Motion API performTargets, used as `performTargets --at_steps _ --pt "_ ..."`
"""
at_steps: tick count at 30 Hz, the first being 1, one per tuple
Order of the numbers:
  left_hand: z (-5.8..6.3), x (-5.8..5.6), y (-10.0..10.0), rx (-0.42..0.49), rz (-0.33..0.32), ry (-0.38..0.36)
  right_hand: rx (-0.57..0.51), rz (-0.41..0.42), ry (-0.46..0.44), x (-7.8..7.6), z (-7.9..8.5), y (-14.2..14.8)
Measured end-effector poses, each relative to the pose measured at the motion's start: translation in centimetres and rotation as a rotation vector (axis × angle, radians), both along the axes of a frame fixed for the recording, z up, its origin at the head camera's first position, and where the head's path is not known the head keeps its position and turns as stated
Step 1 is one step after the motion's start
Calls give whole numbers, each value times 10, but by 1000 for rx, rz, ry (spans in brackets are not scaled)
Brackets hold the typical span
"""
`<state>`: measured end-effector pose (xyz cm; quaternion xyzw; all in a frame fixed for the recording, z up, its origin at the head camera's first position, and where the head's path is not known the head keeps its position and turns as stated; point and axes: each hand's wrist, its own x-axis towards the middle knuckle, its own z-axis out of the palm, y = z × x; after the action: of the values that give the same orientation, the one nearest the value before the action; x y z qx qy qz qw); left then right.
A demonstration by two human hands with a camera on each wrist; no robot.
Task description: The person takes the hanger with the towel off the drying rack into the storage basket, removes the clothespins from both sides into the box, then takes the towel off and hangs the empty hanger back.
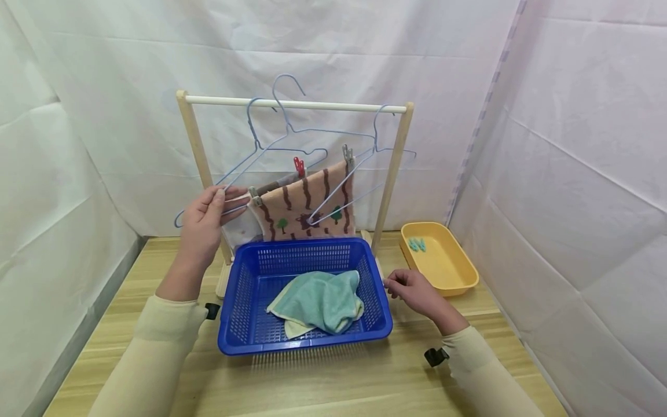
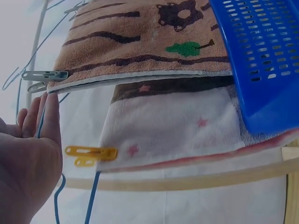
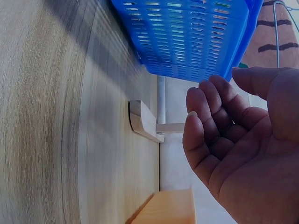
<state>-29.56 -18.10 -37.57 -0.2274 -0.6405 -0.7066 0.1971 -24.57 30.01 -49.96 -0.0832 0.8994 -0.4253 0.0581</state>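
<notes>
My left hand (image 1: 204,217) pinches a blue wire hanger (image 1: 332,131) by its left end, in front of the wooden rack. This hanger's hook reaches above the white rail. Behind it, a brown-striped towel (image 1: 323,197) with green trees hangs by grey clothespins (image 1: 348,153). In the left wrist view, the fingers are near a grey clothespin (image 2: 44,75) on that towel. A pale towel with pink stars (image 2: 168,121) hangs behind, with a yellow clothespin (image 2: 91,154). My right hand (image 1: 414,291) holds nothing, fingers loosely curled beside the blue basket (image 1: 304,346).
A green cloth (image 1: 323,301) lies crumpled in the basket. To the right stands a yellow tray (image 1: 443,260) with teal clothespins (image 1: 417,244). The rack's right post (image 1: 393,179) rises behind the basket. White fabric walls (image 1: 573,145) enclose the wooden table (image 1: 312,388).
</notes>
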Motion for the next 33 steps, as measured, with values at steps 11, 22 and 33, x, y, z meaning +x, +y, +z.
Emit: performTargets --at_steps 11,22,33 --pt "3 8 -31 90 -13 16 10 -10 -8 2 1 1" --pt "4 18 -52 137 -61 27 21 -24 -26 3 2 1" --pt "11 31 -62 159 -135 42 24 -29 -33 3 0 2"
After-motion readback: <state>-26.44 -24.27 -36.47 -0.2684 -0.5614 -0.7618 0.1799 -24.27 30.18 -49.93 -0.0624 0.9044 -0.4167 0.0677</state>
